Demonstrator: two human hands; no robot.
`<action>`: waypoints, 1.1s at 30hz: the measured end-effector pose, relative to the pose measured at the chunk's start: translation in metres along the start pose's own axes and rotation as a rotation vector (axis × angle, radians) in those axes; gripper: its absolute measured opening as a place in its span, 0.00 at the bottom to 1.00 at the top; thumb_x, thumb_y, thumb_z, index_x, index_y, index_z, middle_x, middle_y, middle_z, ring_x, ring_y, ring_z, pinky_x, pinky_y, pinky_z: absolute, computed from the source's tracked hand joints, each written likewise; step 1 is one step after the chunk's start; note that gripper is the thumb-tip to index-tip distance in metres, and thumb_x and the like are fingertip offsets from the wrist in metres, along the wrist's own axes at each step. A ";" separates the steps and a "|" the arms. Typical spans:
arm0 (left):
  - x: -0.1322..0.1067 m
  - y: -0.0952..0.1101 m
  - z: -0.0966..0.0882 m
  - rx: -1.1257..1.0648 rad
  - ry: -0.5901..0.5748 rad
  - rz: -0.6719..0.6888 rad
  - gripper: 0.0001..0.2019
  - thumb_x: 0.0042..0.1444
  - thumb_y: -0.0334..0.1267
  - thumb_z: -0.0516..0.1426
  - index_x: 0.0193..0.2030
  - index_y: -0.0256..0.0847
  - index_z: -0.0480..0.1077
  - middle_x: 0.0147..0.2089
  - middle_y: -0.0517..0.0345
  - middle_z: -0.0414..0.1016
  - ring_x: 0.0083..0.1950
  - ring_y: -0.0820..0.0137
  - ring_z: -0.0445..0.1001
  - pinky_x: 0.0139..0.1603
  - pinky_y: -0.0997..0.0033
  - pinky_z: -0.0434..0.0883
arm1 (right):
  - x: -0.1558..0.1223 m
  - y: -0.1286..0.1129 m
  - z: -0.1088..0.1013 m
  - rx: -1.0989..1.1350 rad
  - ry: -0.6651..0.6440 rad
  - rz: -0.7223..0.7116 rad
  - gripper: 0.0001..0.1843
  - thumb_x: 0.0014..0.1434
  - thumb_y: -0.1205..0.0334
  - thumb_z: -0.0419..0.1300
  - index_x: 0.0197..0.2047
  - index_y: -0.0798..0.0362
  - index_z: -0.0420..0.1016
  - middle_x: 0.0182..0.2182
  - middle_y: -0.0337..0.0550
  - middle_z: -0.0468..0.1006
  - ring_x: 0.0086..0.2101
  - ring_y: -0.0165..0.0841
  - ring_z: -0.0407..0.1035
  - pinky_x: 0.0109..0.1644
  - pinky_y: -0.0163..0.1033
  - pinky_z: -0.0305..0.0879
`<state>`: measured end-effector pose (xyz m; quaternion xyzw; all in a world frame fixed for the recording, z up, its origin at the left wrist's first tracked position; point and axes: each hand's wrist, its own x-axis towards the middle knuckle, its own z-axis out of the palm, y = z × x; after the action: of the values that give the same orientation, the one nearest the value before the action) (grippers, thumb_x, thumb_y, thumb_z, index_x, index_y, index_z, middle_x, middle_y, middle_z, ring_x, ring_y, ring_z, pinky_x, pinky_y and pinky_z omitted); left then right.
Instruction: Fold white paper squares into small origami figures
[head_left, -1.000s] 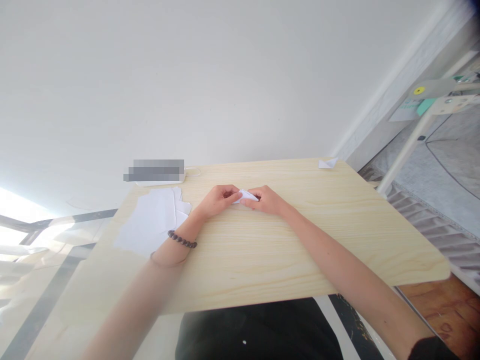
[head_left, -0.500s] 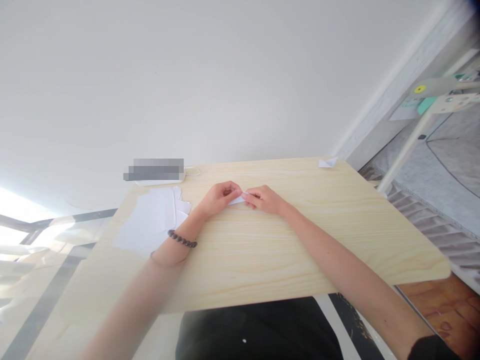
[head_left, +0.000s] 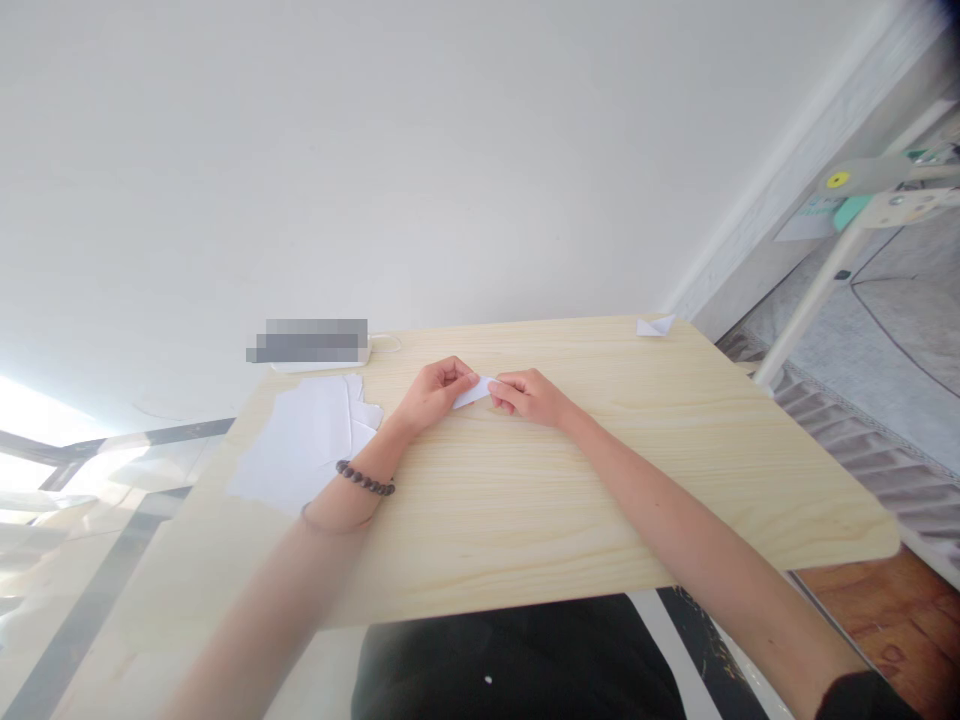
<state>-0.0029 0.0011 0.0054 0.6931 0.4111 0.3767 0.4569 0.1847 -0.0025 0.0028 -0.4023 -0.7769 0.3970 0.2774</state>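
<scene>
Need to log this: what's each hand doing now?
Left hand: closed, pinching the small white paper.
Right hand: closed, pinching the same paper's other end.

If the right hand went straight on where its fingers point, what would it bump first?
Probably the left hand, just beyond the folded paper that the right hand pinches; exact depth is unclear.

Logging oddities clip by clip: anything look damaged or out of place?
Yes: the paper sheets at left on the table have ragged edges, as if torn. Gray blocks also hide most of the white object behind them.
</scene>
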 end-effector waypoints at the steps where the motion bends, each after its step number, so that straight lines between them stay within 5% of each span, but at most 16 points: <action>1: 0.000 0.000 0.000 -0.004 0.003 -0.008 0.14 0.51 0.47 0.53 0.30 0.36 0.65 0.23 0.63 0.63 0.23 0.78 0.58 0.24 0.77 0.54 | 0.000 0.000 0.000 0.011 0.006 0.000 0.20 0.57 0.51 0.46 0.22 0.57 0.66 0.17 0.36 0.64 0.20 0.23 0.58 0.25 0.30 0.54; 13: -0.001 0.000 -0.001 0.110 -0.050 0.005 0.15 0.52 0.47 0.52 0.31 0.35 0.66 0.24 0.63 0.62 0.23 0.79 0.55 0.23 0.78 0.54 | 0.000 0.001 0.002 -0.045 0.011 -0.022 0.21 0.57 0.53 0.45 0.18 0.55 0.60 0.19 0.39 0.68 0.24 0.26 0.63 0.30 0.31 0.57; 33: 0.000 -0.002 0.000 0.086 0.011 -0.004 0.17 0.52 0.50 0.52 0.33 0.35 0.69 0.29 0.58 0.71 0.29 0.75 0.66 0.28 0.77 0.61 | 0.001 0.002 0.002 -0.083 0.090 -0.063 0.19 0.58 0.55 0.45 0.19 0.55 0.58 0.18 0.35 0.64 0.20 0.23 0.56 0.27 0.31 0.53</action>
<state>-0.0036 0.0019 0.0033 0.7091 0.4307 0.3618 0.4251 0.1834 -0.0018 0.0005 -0.4064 -0.7916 0.3370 0.3076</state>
